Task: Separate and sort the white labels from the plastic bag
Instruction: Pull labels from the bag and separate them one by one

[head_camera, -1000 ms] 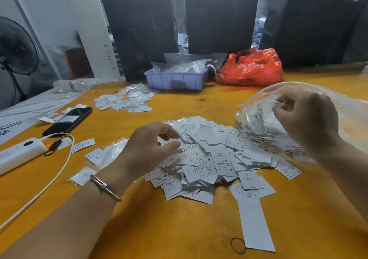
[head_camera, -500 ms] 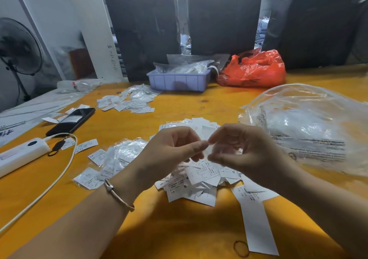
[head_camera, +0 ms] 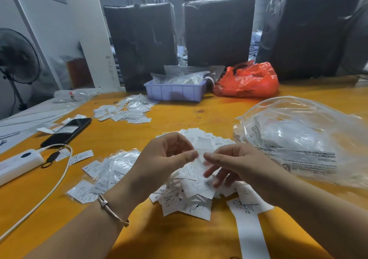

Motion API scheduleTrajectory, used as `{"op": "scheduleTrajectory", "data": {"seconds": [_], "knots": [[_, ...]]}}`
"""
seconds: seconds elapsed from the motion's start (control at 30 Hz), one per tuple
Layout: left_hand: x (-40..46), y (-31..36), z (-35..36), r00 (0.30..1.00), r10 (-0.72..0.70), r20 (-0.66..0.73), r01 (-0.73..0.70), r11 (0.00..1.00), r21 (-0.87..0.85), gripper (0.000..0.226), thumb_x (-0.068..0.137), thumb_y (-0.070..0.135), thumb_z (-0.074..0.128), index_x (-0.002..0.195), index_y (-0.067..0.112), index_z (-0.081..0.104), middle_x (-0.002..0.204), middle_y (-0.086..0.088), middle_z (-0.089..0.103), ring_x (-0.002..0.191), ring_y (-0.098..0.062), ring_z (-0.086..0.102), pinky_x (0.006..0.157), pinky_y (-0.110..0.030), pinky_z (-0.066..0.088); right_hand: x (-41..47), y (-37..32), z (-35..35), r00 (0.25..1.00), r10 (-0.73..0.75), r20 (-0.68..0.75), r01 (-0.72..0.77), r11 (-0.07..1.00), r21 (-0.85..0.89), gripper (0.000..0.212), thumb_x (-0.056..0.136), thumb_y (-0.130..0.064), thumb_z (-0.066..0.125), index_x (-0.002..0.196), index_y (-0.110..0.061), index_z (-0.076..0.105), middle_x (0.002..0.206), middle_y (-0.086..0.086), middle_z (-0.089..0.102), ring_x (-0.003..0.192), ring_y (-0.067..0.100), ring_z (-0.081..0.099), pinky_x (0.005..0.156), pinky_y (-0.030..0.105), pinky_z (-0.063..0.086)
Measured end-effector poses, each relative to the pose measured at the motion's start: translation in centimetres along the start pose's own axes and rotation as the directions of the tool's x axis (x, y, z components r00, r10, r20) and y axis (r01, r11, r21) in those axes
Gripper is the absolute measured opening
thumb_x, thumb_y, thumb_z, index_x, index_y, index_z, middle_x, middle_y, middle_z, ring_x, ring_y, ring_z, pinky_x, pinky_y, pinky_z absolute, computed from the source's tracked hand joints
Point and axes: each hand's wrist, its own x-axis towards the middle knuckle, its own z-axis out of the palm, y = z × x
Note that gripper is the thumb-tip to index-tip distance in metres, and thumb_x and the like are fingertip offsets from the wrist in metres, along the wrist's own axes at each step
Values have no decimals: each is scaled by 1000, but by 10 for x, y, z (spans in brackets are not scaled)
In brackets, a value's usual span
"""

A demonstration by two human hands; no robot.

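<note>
At the far left a fan (head_camera: 17,57) stands beyond the yellow table (head_camera: 179,236). On the table's left edge lies a white power bank (head_camera: 19,164) with a white cable (head_camera: 51,189) looping off it, and just behind it a black phone (head_camera: 66,132). Nearer the middle sits a heap of small clear packets with labels inside (head_camera: 105,176), and farther back a second scatter of packets and labels (head_camera: 127,110).

The left hand (head_camera: 161,165), a bracelet (head_camera: 111,209) on its wrist, is raised over the pile of white labels (head_camera: 189,195); its thumb and curled fingers pinch the top of a single label (head_camera: 196,170). The right hand (head_camera: 237,166) meets it from the other side, thumb tip close to the left thumb and its fingers spread loosely below. Whether it actually grips the label cannot be told. The pile lies on the table directly under both hands, with a long white strip (head_camera: 251,230) trailing toward the near edge.

Behind the middle stand a lilac tray (head_camera: 175,92) and a red bag (head_camera: 249,81). To the right, the large clear plastic bag (head_camera: 302,139) rests on the table, touched by neither hand.
</note>
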Motion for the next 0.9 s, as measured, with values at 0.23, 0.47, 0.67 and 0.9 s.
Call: {"op": "scheduleTrajectory", "data": {"seconds": [0.23, 0.47, 0.67, 0.9], "knots": [[0, 0, 0, 1000, -6, 14, 7, 999, -39, 11, 85, 5, 74, 91, 4, 64, 86, -8, 75, 81, -19, 74, 68, -22, 55, -1, -1, -2, 999, -43, -13, 43, 999, -25, 33, 62, -45, 80, 86, -22, 76, 84, 0, 74, 76, 9, 67, 66, 24, 50], [-2, 5, 0, 999, 0, 33, 5, 990, -138, 30, 78, -7, 76, 101, 5, 61, 91, -9, 75, 78, -21, 74, 67, -20, 54, -2, -2, 1, 991, -135, -23, 135, 991, -20, 15, 78, -23, 75, 89, -12, 73, 82, 6, 75, 76, 14, 69, 69, 21, 49], [-2, 8, 2, 997, -5, 82, 11, 997, -74, 46, 77, -7, 77, 114, 15, 61, 97, -6, 74, 76, -25, 72, 73, -30, 60, -3, -4, 2, 994, -112, 8, 111, 986, 121, 47, 71, -22, 79, 114, -18, 60, 88, 10, 74, 78, 25, 70, 70, 29, 48], [-1, 6, 2, 994, -55, 97, 60, 997, -54, 50, 77, -2, 79, 115, 25, 62, 96, -4, 72, 77, -24, 73, 70, -26, 57, -7, -5, 4, 931, -302, -207, 315, 948, 34, 36, 75, 5, 76, 104, -12, 65, 77, 9, 72, 71, 24, 69, 74, 35, 58]]}}
